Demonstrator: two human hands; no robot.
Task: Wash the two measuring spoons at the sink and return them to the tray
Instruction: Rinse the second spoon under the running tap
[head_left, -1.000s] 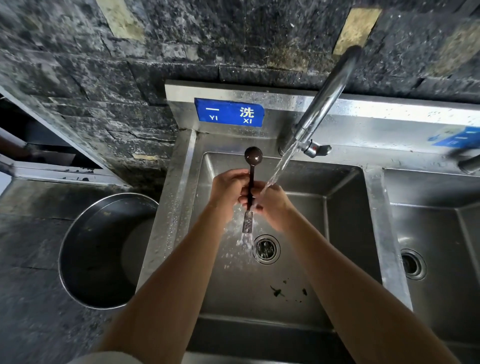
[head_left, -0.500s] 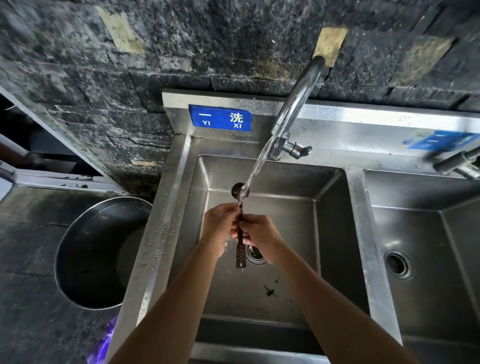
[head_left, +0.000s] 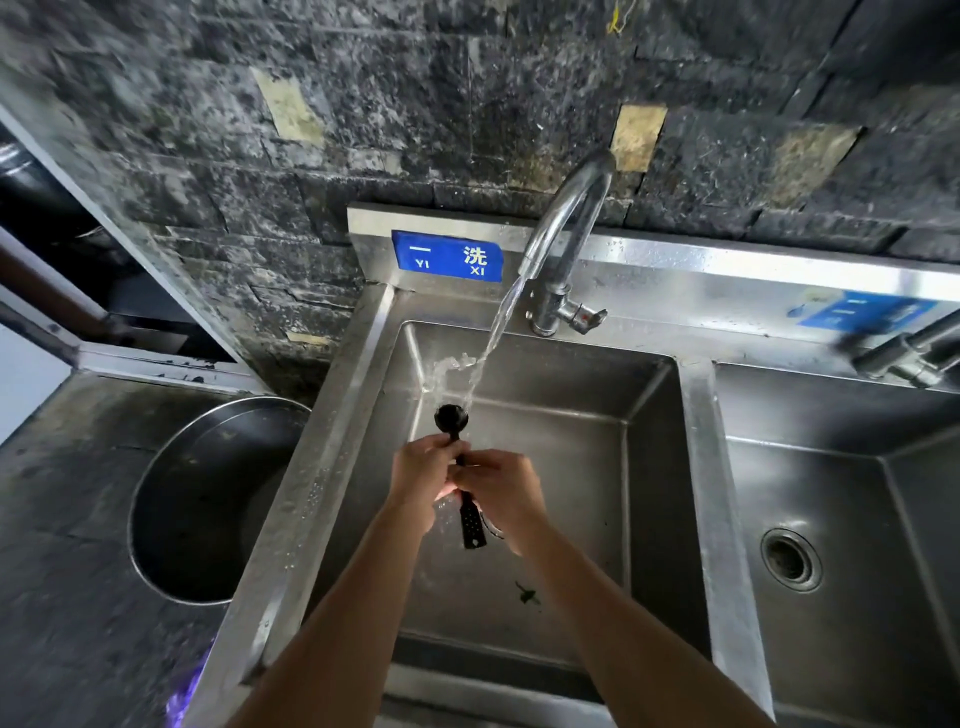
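One dark measuring spoon with a round bowl and a long perforated handle (head_left: 470, 525) was in view, held upright over the left basin; a second spoon could not be made out, though the handle might hide one. Its bowl pointed away from the person, and the handle end hung free below the hands.

Two bare hands met at the middle of the handle. The left hand (head_left: 423, 475) had its fingers curled tight about the upper shaft. The right hand (head_left: 501, 493) had its fingers clenched on the shaft just below, touching the left.

One curved chrome gooseneck tap (head_left: 563, 228) stood behind the basin, and one stream of running water (head_left: 496, 332) fell from its spout onto the spoon's bowl, splashing leftward.

Two stainless steel sink basins lay side by side: the left basin (head_left: 571, 467) under the hands and the right basin (head_left: 831, 493) with one round drain (head_left: 790, 560).

One blue rectangular sign with white characters (head_left: 448, 256) was fixed to the steel backsplash. A second blue label (head_left: 862, 312) sat further right, blurred.

One large round steel pot (head_left: 208, 499) stood left of the sink, beside it. One second tap (head_left: 909, 351) showed partly at the right edge.
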